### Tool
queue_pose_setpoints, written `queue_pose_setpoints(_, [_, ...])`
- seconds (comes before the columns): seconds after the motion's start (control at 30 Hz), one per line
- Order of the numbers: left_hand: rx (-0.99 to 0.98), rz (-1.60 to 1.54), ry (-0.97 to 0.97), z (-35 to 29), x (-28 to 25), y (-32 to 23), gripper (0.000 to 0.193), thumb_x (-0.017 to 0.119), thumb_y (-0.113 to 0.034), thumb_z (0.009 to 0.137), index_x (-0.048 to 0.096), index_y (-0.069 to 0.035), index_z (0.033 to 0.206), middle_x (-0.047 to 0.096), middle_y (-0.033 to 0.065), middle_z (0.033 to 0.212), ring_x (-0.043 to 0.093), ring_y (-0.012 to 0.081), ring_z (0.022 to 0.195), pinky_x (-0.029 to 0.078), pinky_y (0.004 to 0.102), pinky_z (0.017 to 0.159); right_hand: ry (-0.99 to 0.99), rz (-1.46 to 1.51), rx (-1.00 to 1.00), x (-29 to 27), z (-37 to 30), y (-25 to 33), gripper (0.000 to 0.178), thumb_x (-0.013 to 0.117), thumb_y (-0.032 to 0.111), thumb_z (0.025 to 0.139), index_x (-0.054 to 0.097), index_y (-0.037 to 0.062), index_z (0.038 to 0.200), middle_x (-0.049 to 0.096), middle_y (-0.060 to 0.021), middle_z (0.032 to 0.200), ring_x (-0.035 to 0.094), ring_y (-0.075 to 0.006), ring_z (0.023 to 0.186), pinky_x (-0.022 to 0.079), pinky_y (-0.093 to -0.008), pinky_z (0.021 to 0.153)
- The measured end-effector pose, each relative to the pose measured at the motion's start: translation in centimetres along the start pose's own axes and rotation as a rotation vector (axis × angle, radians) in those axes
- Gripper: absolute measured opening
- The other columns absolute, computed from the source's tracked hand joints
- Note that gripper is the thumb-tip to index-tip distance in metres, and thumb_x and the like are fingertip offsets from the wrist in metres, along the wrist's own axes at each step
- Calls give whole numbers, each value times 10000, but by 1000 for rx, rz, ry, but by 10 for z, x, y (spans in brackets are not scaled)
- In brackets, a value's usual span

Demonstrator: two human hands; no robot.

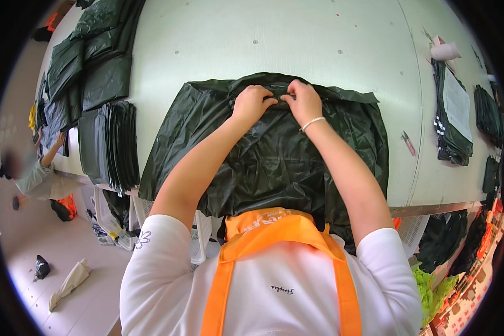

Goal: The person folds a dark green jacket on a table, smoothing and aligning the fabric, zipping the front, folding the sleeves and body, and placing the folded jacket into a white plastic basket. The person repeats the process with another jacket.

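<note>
A dark green, shiny garment (pixel 269 151) of thin, creased fabric lies spread over the table in front of me, its lower part hanging over the near edge against my orange apron. At its top edge, around the neckline, my left hand (pixel 252 105) pinches the fabric between thumb and fingers. Close beside it, my right hand (pixel 304 103) pinches the same neckline, its wrist wearing a pale bracelet. Only a narrow gap parts the two hands, with what looks like a small dark label in it.
Folded dark garments (pixel 107 147) are stacked at the left, with a larger pile (pixel 103 56) behind. On the pale table (pixel 297 45) to the right lie thread snips (pixel 409 143), a dark stack with a paper sheet (pixel 457 106) and a white cup (pixel 445 51). Another person (pixel 39 173) reaches in at far left.
</note>
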State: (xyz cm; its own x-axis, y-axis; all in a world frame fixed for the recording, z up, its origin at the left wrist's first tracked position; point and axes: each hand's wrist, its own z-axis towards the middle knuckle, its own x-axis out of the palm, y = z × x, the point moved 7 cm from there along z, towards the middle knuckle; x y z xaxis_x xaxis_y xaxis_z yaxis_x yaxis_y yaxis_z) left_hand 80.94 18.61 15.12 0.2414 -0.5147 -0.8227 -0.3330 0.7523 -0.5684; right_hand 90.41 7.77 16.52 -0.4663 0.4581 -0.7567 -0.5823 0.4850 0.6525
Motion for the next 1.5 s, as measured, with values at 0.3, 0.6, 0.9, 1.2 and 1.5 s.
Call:
queue_pose_setpoints(0.3, [-177,138,-37,45,-25,22,280,730,-176,727,595,-87,956,637,63,753,625,259,764,498,365,658,-132,-225,-384,8,-25,21,313,689,54,674,609,58,976,585,-69,980,545,-254,973,433,-364,886])
queue_pose_setpoints(0.6, [331,436,220,57,-13,3,260,669,-161,772,535,-95,985,563,75,904,601,262,947,537,377,708,-96,-214,-394,8,-20,20,218,629,67,729,645,50,946,597,-62,911,552,-236,930,436,-353,873])
queue_pose_setpoints(0.9, [424,366,-148,59,-43,6,115,526,-237,918,524,-129,880,588,22,616,603,251,554,471,372,481,47,-244,-417,9,-4,17,142,618,110,774,647,63,905,611,-73,850,574,-251,867,461,-363,781])
queue_pose_setpoints(1.2, [710,593,67,43,-61,-18,166,566,-130,772,564,-110,937,542,40,765,608,196,654,494,319,536,290,-212,78,2,63,-21,252,599,315,848,690,84,896,668,-158,903,631,-343,870,511,-432,752])
queue_pose_setpoints(1.5, [413,404,-35,34,18,-37,526,547,-158,754,485,44,1234,511,221,1214,492,345,1139,413,392,971,88,-430,5,-5,71,-18,312,621,369,838,656,78,943,661,-116,902,622,-288,910,417,-438,935])
